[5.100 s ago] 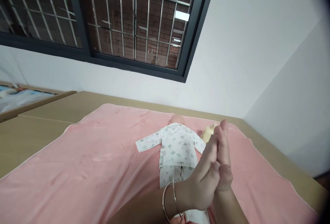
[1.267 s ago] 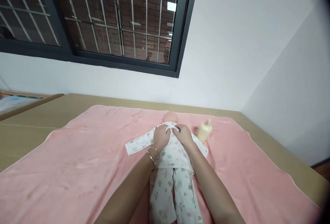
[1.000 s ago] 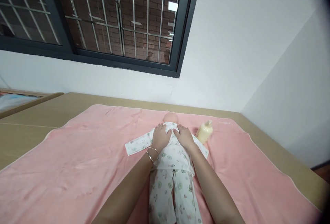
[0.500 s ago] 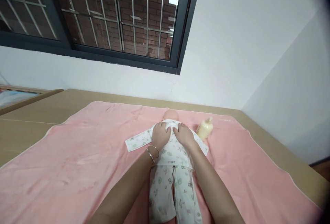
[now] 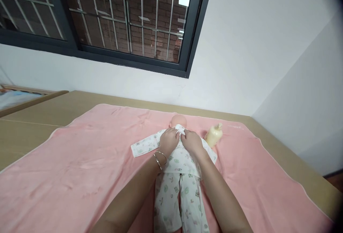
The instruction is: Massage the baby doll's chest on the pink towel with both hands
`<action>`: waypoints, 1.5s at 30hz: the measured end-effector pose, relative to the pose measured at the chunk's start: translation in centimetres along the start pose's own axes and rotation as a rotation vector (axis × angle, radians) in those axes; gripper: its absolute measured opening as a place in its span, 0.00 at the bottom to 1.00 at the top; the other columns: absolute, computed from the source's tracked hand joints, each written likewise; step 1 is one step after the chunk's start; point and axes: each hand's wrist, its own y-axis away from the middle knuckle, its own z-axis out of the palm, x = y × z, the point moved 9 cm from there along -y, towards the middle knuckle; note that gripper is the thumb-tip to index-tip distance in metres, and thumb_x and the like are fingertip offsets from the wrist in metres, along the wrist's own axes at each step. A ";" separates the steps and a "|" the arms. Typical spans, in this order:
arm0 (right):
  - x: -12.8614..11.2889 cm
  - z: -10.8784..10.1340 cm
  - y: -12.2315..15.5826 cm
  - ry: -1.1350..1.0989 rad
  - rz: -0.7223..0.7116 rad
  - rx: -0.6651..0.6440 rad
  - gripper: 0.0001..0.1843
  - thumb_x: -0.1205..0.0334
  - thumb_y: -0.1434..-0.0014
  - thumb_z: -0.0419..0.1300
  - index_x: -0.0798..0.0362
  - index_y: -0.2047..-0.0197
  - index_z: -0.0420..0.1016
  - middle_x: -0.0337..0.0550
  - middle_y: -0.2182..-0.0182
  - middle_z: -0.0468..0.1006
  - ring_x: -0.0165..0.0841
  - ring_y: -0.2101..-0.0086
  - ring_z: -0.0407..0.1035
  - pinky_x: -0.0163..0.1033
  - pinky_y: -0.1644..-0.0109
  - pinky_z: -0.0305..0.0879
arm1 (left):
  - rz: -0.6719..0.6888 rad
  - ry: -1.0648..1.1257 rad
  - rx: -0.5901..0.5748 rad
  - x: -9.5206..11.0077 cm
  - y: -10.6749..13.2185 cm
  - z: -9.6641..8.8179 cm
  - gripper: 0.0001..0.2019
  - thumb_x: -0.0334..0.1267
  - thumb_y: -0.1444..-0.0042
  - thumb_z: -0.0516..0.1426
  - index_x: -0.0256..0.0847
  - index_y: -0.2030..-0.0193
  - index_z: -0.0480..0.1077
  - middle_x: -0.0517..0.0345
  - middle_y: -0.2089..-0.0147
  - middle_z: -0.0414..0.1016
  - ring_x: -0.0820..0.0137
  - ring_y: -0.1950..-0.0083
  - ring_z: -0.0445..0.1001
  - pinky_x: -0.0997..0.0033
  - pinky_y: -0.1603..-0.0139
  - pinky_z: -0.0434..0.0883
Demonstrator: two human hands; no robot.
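A baby doll [image 5: 178, 120] lies on its back, its head toward the wall. It wears a white printed baby top [image 5: 177, 159] and matching trousers [image 5: 167, 197], with one sleeve stretched out to the left. My left hand [image 5: 168, 142], a bangle on its wrist, is closed on the top just below the neck. Right beside it, my right hand [image 5: 192, 142] pinches the same top, and white cloth bunches up between the two hands. The fingertips are partly hidden behind the knuckles.
A pale yellow pump bottle [image 5: 214, 134] tilts beside the doll's right-hand sleeve. Under everything spreads a pink blanket [image 5: 80, 168] on a wooden surface [image 5: 80, 99]. Behind stand a white wall [image 5: 227, 54] and a barred window [image 5: 128, 18]. A wooden rail [image 5: 34, 102] is at far left.
Both hands lay flatter on the doll's chest before. Now their fingers have curled in and gathered the cloth near the neck. The camera view has shifted slightly.
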 end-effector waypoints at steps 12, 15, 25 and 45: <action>-0.9 0.4 0.7 -0.003 0.093 -0.045 0.25 0.52 0.28 0.45 0.58 0.41 0.72 0.60 0.46 0.78 0.51 0.45 0.71 0.49 0.45 0.63 | -0.084 -0.051 -0.198 -1.0 -0.5 -1.2 0.14 0.40 0.33 0.53 0.38 0.52 0.79 0.47 0.50 0.81 0.58 0.47 0.78 0.63 0.48 0.72; -1.5 -0.1 1.0 0.038 0.083 0.003 0.24 0.54 0.27 0.44 0.57 0.44 0.75 0.59 0.46 0.78 0.50 0.44 0.70 0.54 0.39 0.57 | -0.089 -0.094 -0.161 -0.5 -0.2 -1.5 0.14 0.39 0.33 0.53 0.38 0.56 0.79 0.46 0.53 0.82 0.58 0.49 0.79 0.63 0.50 0.72; 1.0 2.2 -0.6 -0.133 0.119 -0.081 0.35 0.48 0.28 0.43 0.62 0.27 0.57 0.61 0.28 0.57 0.49 0.29 0.51 0.58 0.28 0.42 | -0.128 0.015 -0.058 -2.3 -0.2 0.5 0.18 0.42 0.34 0.52 0.33 0.48 0.76 0.41 0.45 0.80 0.56 0.42 0.76 0.58 0.37 0.68; -0.5 1.1 0.4 0.019 0.075 0.034 0.27 0.53 0.26 0.43 0.61 0.37 0.70 0.62 0.41 0.75 0.48 0.40 0.66 0.48 0.34 0.52 | -0.134 0.071 -0.028 -2.5 -0.1 0.5 0.16 0.40 0.35 0.53 0.33 0.49 0.76 0.42 0.46 0.80 0.55 0.42 0.76 0.57 0.36 0.68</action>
